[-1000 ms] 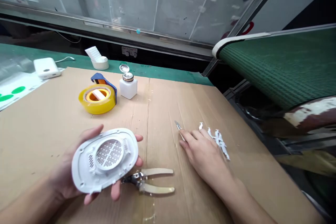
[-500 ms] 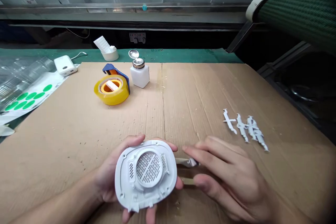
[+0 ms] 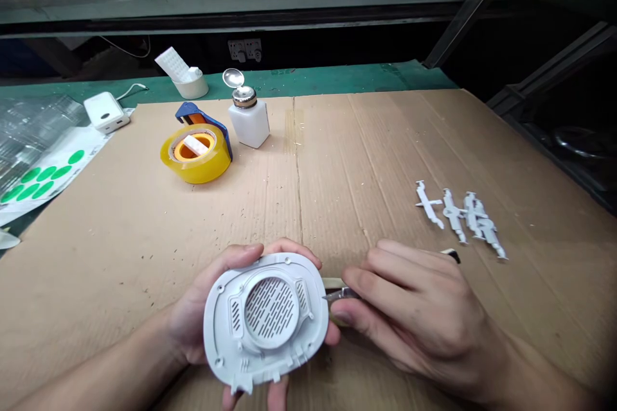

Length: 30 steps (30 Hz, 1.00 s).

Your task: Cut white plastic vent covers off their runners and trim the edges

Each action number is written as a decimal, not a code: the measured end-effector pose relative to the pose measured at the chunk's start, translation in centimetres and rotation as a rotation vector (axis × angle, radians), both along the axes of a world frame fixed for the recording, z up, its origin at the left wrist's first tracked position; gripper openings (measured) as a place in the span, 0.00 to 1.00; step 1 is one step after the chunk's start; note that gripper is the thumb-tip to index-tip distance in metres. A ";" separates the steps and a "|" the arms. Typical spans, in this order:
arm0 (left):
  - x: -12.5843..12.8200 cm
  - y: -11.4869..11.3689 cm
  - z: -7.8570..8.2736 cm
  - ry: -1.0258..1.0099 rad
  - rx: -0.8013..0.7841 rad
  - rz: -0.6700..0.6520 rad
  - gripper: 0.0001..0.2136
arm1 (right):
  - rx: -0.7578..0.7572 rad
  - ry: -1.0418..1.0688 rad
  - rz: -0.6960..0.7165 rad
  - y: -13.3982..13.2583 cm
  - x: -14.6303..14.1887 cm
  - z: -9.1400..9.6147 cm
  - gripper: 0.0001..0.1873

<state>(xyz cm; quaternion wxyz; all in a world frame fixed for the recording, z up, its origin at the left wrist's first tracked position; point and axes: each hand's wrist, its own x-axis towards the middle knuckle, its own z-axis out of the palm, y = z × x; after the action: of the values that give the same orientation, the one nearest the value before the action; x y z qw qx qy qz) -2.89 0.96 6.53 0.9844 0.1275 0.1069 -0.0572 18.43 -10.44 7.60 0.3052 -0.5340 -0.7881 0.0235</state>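
My left hand (image 3: pixel 193 308) holds a white plastic cover (image 3: pixel 226 347) by its left side, with fingers behind it and at its edges. The cover has a round slotted grille (image 3: pixel 271 309), smaller slotted vents and tabs along the lower edge. My right hand (image 3: pixel 419 314) is closed round a knife (image 3: pixel 341 295), thumb and forefinger near its blade. The blade's point is at the cover's right edge; I cannot tell whether it cuts in. A dark end shows beyond my right knuckles. A pale yellowish item (image 3: pixel 332 283), mostly hidden, lies behind the blade.
Several small white plastic pieces (image 3: pixel 453 215) lie on the cardboard (image 3: pixel 347 160) at right. Farther back stand a yellow tape roll in a dispenser (image 3: pixel 207 164) and a white pump bottle (image 3: pixel 249 125). Green dot stickers (image 3: pixel 45 173) and clear plastic (image 3: pixel 33 131) are at left.
My right hand has closed on the knife and brought its blade to the cover's right edge. The cover has shifted slightly left, and the camera view has tilted down.
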 end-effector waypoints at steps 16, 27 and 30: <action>-0.4 0.1 -1.1 -0.017 -0.089 -0.064 0.28 | -0.026 -0.028 -0.017 -0.1 0.2 -0.2 0.17; -0.2 -0.1 -1.3 0.001 -0.176 -0.082 0.25 | -0.039 -0.010 0.001 0.0 0.1 -0.3 0.18; -0.2 -0.2 -1.5 -0.004 -0.184 -0.082 0.25 | -0.040 -0.006 0.006 0.1 0.1 -0.3 0.17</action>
<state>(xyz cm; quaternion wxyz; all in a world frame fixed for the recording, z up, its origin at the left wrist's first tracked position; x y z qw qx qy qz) -3.13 0.80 5.06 0.9889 0.0410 0.0941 -0.1069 18.50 -10.39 7.26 0.2920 -0.5376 -0.7901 0.0384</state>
